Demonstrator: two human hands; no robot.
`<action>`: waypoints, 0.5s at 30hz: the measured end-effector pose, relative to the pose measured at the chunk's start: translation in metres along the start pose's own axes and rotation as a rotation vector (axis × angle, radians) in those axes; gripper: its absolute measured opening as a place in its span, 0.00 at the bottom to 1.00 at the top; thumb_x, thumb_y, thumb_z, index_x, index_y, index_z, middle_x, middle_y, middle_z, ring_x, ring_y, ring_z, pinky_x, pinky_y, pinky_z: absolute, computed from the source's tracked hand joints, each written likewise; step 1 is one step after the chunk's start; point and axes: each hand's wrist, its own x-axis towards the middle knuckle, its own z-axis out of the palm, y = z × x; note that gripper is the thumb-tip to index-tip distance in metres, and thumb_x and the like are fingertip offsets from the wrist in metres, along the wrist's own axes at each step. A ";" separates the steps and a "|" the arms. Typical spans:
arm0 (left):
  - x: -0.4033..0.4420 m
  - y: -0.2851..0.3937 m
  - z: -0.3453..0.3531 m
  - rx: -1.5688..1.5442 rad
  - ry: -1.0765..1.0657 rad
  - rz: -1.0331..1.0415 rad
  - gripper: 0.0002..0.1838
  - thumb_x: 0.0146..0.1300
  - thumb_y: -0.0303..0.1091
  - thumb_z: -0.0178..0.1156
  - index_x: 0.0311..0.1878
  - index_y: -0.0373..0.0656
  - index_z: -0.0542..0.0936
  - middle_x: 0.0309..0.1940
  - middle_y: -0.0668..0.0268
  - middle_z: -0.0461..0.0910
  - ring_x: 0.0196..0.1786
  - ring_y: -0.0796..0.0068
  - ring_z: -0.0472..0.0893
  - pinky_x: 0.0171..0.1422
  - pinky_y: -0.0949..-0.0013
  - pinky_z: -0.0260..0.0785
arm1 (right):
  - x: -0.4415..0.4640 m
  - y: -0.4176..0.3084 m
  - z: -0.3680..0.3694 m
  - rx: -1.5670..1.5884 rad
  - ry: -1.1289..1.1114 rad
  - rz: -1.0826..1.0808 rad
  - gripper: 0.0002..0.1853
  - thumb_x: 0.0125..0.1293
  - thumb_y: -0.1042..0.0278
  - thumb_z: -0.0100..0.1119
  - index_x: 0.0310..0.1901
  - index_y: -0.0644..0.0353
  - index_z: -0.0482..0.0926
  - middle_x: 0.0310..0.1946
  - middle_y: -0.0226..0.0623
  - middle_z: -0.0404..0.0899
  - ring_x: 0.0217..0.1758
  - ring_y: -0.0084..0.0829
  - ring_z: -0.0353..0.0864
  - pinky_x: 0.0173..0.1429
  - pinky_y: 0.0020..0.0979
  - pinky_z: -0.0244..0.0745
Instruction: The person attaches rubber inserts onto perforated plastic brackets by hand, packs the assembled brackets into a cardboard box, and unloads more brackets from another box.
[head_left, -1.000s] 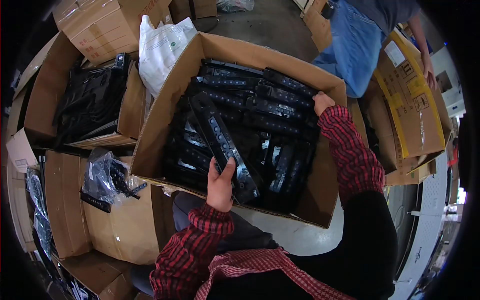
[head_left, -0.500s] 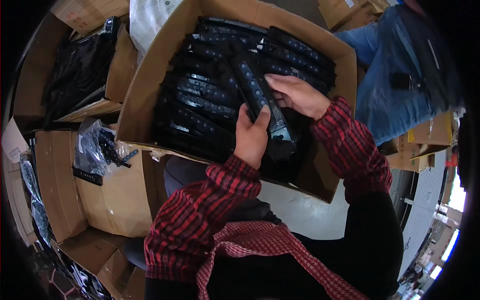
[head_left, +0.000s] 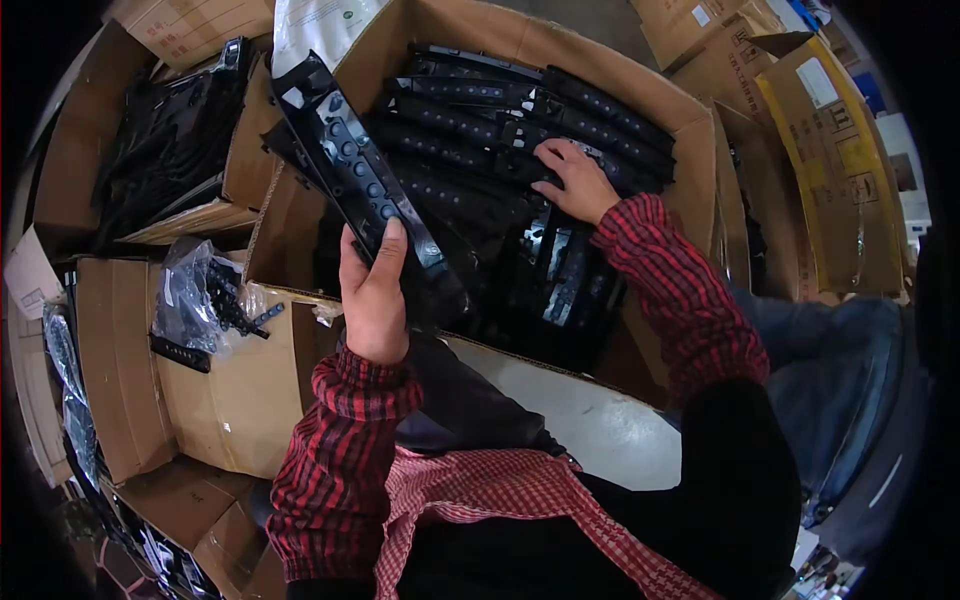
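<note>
My left hand (head_left: 377,295) grips a long black plastic part (head_left: 350,160) with a row of round studs, raised and tilted over the left side of a large cardboard box (head_left: 690,110). Another dark piece shows just behind it. Rows of similar black parts (head_left: 440,118) fill the box. Over these parts, right of the middle, is my right hand (head_left: 578,180), its thumb and fingers apart. Its fingertips are at the parts, and nothing is seen held in it.
A box of black parts (head_left: 160,150) stands at the left. Below it, a clear plastic bag (head_left: 190,300) lies on cardboard. A white bag (head_left: 325,28) is behind the large box. A yellow-taped carton (head_left: 830,170) stands right. A person's jeans (head_left: 830,370) show at lower right.
My left hand has moved left with the black part. My right hand has come away from that part to the ones in the box. The other person's legs have moved nearer, to the lower right.
</note>
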 end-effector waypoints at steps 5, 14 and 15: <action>-0.010 0.003 -0.002 -0.043 -0.048 -0.098 0.12 0.67 0.30 0.53 0.53 0.41 0.71 0.41 0.74 0.75 0.42 0.85 0.74 0.48 0.79 0.67 | -0.001 0.001 0.008 -0.188 -0.096 -0.024 0.17 0.55 0.64 0.63 0.46 0.58 0.77 0.52 0.37 0.69 0.58 0.39 0.69 0.56 0.38 0.69; -0.016 -0.027 0.048 0.091 -0.527 -0.321 0.18 0.66 0.32 0.54 0.57 0.38 0.67 0.42 0.70 0.74 0.44 0.84 0.73 0.50 0.77 0.67 | -0.009 -0.058 -0.083 1.175 0.044 0.694 0.16 0.70 0.57 0.48 0.51 0.59 0.74 0.44 0.30 0.77 0.47 0.24 0.76 0.49 0.28 0.74; -0.018 -0.035 0.055 0.127 -0.610 -0.356 0.20 0.66 0.32 0.55 0.58 0.37 0.67 0.43 0.70 0.74 0.45 0.83 0.72 0.52 0.77 0.66 | -0.017 -0.055 -0.089 1.321 -0.057 0.707 0.16 0.70 0.57 0.49 0.52 0.60 0.73 0.42 0.31 0.78 0.45 0.24 0.77 0.48 0.28 0.74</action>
